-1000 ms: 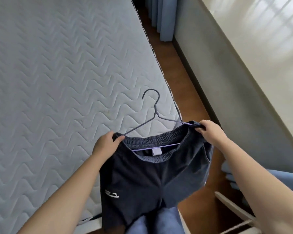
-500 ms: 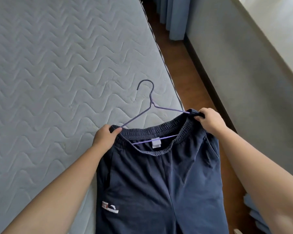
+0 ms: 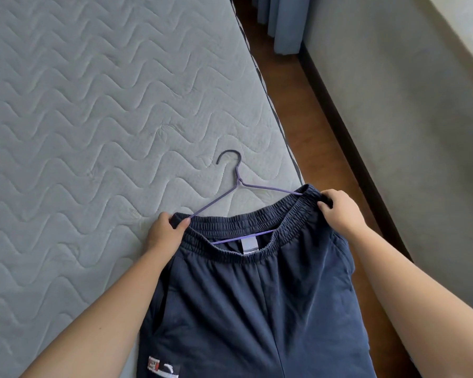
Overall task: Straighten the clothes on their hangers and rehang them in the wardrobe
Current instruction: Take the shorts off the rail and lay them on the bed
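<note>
At lower centre of the frame, the navy shorts [image 3: 257, 309] are spread flat over the near corner of the quilted mattress [image 3: 93, 132], waistband toward the top of the frame. The purple wire hanger [image 3: 239, 184] sits inside the waistband; its lower bar shows through the waist opening beside the white label [image 3: 249, 245], and its hook points toward the upper centre, resting on the mattress.

Step in hand, by judgement: straightening the garment on its hanger. Rehanging is not yet done; no wardrobe is in view.

Left hand [image 3: 165, 233]: at the left end of the waistband, thumb and fingers pinched on the fabric where the hanger's arm enters it. Forearm enters from the lower left.

Right hand [image 3: 339, 211]: at the right end of the waistband, fingers curled and clamped over the elastic edge. Forearm enters from the lower right.

Next move calls for even tension at both ends so the waistband seats squarely over the hanger's shoulders, then a grip transferred to the hook for lifting. Risk: uneven pull may slide one end off the wire.
</note>
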Action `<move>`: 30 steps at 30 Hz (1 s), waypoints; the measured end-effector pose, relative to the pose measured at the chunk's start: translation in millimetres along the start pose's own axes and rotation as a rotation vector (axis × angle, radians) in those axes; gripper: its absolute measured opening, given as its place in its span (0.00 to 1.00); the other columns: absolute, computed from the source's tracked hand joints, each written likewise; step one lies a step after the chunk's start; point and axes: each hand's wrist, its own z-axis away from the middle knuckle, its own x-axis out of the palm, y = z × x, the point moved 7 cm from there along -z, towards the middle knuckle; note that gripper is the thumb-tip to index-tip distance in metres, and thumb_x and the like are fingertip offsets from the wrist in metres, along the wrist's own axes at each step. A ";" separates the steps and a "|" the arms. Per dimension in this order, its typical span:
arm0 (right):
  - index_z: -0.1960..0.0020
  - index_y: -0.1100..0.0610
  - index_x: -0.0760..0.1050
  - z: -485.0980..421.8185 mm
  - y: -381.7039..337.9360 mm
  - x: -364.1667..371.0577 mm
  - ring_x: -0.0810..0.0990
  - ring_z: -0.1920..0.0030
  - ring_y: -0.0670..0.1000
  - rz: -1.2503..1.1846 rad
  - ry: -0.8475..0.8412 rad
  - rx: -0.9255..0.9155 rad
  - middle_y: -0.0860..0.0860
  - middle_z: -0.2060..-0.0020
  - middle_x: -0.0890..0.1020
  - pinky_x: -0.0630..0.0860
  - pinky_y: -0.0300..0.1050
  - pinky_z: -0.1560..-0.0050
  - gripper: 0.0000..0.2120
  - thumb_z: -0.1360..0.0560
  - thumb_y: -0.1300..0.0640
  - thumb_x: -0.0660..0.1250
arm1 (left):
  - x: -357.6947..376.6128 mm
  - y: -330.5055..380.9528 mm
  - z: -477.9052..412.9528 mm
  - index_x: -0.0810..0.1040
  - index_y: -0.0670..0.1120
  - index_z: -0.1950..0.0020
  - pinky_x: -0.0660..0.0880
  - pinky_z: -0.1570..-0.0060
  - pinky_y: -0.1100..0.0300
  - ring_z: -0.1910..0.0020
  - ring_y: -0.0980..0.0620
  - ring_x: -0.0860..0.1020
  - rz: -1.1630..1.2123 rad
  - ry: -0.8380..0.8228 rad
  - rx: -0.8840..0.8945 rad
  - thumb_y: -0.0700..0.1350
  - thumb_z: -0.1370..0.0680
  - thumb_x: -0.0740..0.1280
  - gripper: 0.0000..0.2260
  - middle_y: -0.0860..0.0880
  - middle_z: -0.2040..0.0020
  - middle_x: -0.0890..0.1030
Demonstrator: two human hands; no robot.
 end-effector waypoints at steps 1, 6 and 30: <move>0.35 0.57 0.70 5.2 3.0 -0.9 0.72 0.38 0.59 -0.005 0.008 -0.001 0.57 0.39 0.74 0.70 0.54 0.38 0.18 0.24 0.56 0.61 | -2.8 0.3 3.2 0.71 0.40 0.41 0.69 0.46 0.51 0.41 0.39 0.73 -0.066 0.005 0.021 0.52 0.25 0.66 0.19 0.38 0.42 0.76; 0.36 0.58 0.70 51.2 19.6 -16.1 0.72 0.38 0.61 -0.086 0.079 0.068 0.60 0.38 0.74 0.69 0.53 0.39 0.18 0.26 0.59 0.60 | -19.1 -7.8 39.9 0.63 0.45 0.30 0.65 0.36 0.47 0.34 0.38 0.66 -0.330 -0.061 0.043 0.53 0.24 0.62 0.25 0.39 0.34 0.68; 0.35 0.64 0.70 385.6 119.1 -19.6 0.75 0.51 0.55 -0.344 -0.331 0.530 0.61 0.42 0.78 0.72 0.44 0.55 0.17 0.23 0.60 0.60 | -56.9 -135.6 366.3 0.73 0.45 0.50 0.69 0.45 0.59 0.43 0.45 0.75 -0.024 -0.326 -0.218 0.45 0.22 0.58 0.06 0.45 0.44 0.78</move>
